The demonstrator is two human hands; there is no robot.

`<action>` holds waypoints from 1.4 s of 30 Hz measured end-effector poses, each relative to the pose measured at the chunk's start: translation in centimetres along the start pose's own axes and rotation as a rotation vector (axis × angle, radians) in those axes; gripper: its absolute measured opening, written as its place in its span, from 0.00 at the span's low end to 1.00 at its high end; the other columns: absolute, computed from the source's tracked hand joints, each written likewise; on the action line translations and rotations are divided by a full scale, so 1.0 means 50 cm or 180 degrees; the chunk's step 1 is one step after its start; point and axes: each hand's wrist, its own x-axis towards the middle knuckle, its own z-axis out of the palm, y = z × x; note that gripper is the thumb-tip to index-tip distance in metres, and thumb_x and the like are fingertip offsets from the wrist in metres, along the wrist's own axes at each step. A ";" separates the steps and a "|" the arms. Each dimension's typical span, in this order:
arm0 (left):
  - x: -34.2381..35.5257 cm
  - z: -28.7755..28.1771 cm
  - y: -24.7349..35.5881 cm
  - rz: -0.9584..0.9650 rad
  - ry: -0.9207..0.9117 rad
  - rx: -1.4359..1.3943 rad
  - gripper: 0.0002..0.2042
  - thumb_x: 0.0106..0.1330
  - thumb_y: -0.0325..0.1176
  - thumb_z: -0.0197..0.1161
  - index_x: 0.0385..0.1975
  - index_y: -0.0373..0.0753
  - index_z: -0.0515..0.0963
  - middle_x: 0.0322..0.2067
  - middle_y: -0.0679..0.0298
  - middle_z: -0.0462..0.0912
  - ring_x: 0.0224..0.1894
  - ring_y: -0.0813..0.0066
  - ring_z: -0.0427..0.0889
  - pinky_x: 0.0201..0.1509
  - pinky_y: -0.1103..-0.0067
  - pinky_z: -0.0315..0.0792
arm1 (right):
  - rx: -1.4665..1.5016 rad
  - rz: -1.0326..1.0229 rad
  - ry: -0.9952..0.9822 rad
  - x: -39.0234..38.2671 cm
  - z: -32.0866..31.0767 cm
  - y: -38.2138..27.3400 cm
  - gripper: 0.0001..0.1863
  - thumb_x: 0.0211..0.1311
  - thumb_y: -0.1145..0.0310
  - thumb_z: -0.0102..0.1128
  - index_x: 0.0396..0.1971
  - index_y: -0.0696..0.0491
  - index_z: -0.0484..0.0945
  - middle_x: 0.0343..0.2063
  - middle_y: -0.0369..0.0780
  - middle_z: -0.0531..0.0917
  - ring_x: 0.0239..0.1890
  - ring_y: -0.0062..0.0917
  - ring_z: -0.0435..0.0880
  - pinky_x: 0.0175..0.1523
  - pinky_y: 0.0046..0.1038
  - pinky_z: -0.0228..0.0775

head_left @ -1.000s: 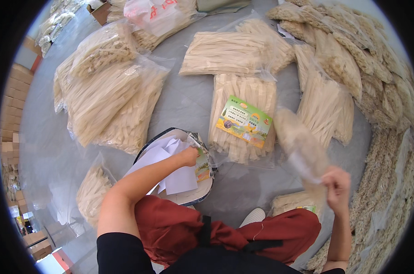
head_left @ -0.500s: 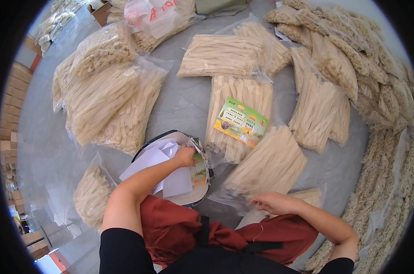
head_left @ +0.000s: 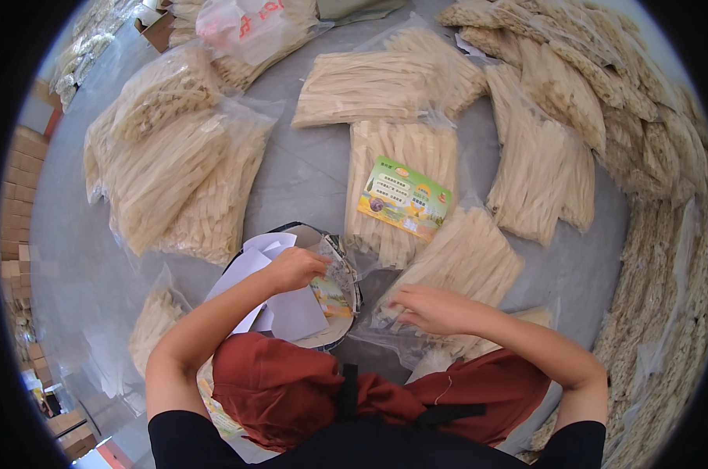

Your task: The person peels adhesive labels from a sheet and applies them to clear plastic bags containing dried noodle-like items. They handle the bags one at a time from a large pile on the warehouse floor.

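My left hand (head_left: pixel 298 267) is over a round, open-topped container (head_left: pixel 345 332) with a dark patterned rim. Its fingers are curled together, and whatever they pinch is too small to make out. Inside the container lie white paper sheets (head_left: pixel 291 311) and a green and yellow printed card (head_left: pixel 332 295). My right hand (head_left: pixel 426 309) hovers over the near end of a clear plastic bag of pale flat dried strips (head_left: pixel 467 262), fingers loosely stretched and apart. Just beyond, another printed card (head_left: pixel 405 197) rests on a second bag of strips (head_left: pixel 393 144).
More bags of strips surround me: a stack at the left (head_left: pixel 174 168), one at the far middle (head_left: pixel 370 86), one at the right (head_left: pixel 538 176). Bulky filled bags (head_left: pixel 651 297) are heaped along the right side. Cardboard boxes (head_left: pixel 24 195) stand at the far left.
My left hand has lifted and shifted left from the container's far right side. My right hand has moved left and forward over the bag's near end. The view has shifted slightly.
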 end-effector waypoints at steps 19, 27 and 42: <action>0.104 -0.006 0.002 -0.1448 0.0596 -0.1808 0.12 0.54 0.21 0.61 0.40 0.30 0.75 0.31 0.59 0.82 0.26 0.76 0.82 0.29 0.81 0.76 | -0.0083 0.0733 0.2483 0.249 0.111 0.044 0.11 0.54 0.67 0.59 0.26 0.60 0.71 0.18 0.51 0.78 0.26 0.46 0.80 0.31 0.43 0.72; 0.111 -0.024 0.048 -0.1298 0.0740 -0.1347 0.19 0.49 0.25 0.66 0.44 0.33 0.74 0.35 0.55 0.81 0.25 0.67 0.81 0.31 0.74 0.75 | -0.1020 0.0828 0.1762 0.236 0.094 0.066 0.06 0.45 0.75 0.59 0.25 0.58 0.74 0.21 0.48 0.80 0.28 0.40 0.83 0.31 0.37 0.74; 0.134 -0.105 0.137 -0.1473 0.0182 -0.2432 0.09 0.59 0.33 0.63 0.27 0.31 0.78 0.21 0.63 0.81 0.18 0.78 0.79 0.17 0.84 0.67 | -0.0792 0.0411 0.1736 0.128 -0.002 0.031 0.06 0.46 0.74 0.54 0.22 0.60 0.77 0.20 0.52 0.79 0.27 0.46 0.80 0.31 0.42 0.72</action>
